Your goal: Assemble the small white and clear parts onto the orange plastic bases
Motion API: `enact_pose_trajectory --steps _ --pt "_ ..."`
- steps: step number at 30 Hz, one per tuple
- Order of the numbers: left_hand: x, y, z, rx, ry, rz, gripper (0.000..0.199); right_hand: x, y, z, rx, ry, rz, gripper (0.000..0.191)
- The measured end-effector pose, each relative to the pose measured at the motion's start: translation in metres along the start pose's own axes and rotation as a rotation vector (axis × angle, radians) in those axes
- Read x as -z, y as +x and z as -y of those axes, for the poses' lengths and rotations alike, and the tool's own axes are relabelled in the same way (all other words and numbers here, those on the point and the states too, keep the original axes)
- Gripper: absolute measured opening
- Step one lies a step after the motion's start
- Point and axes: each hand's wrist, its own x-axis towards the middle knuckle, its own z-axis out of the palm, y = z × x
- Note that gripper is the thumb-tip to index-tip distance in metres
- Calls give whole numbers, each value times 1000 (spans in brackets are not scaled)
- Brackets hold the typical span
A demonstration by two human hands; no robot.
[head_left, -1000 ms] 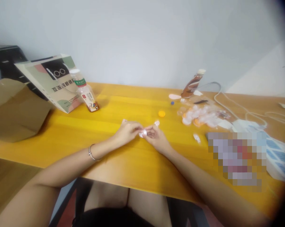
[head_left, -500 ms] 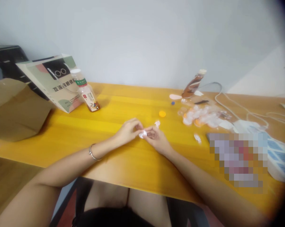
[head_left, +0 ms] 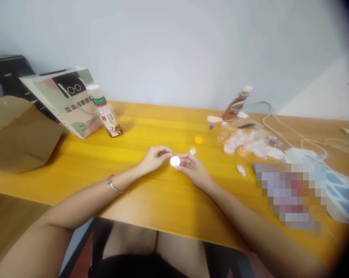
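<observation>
A small round white disc (head_left: 175,161) is between my two hands above the yellow table (head_left: 134,204). My right hand (head_left: 192,168) grips it from the right between thumb and fingers. At the disc's left edge, my left hand (head_left: 156,158) has its thumb and index finger close together; whether they touch the disc is hard to tell. A small white patterned piece (head_left: 192,151) lies just behind my right hand, and a yellow round lid (head_left: 198,140) is farther back. Another white patterned piece (head_left: 241,170) rests to the right.
On the left stand a brown paper bag (head_left: 21,135), a printed bag (head_left: 73,104) and a bottle (head_left: 107,116). At the right are a brown bottle (head_left: 236,104), a blue cap (head_left: 211,126), a pile of wrapped items (head_left: 249,142), cables and a blurred flat object (head_left: 287,197).
The white disc now shows more of its round face. My left hand has shifted slightly left, and its fingertips have drawn back from over the disc.
</observation>
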Motion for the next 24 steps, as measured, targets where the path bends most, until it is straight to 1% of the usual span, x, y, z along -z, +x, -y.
enact_pose_trajectory --steps 4,6,8,10,12,14,17,19,22,24 --pt "4 14 12 28 -9 -83 23 2 0 0 -28 0 17 32" --pt "5 28 17 5 58 -64 24 3 -1 2 -47 0 46 33" --pt "3 46 18 -62 169 35 25 5 -2 4 -58 -1 87 33" --pt "-4 66 15 -172 292 167 29 7 -3 5 -68 -4 150 35" --pt "-16 85 11 -304 421 274 34 9 -3 5 -77 -2 215 38" --pt "-31 101 8 -394 482 331 38 11 -3 4 -84 -4 262 39" --pt "-52 118 8 -476 492 339 41 13 -2 2 -82 -7 295 37" --pt "-62 125 10 -508 502 343 37 14 -2 1 -83 3 298 37" --pt "-67 128 13 -508 519 331 29 14 -2 0 -96 19 301 38" --pt "-62 127 14 -469 522 272 29 14 -2 1 -102 26 299 38"
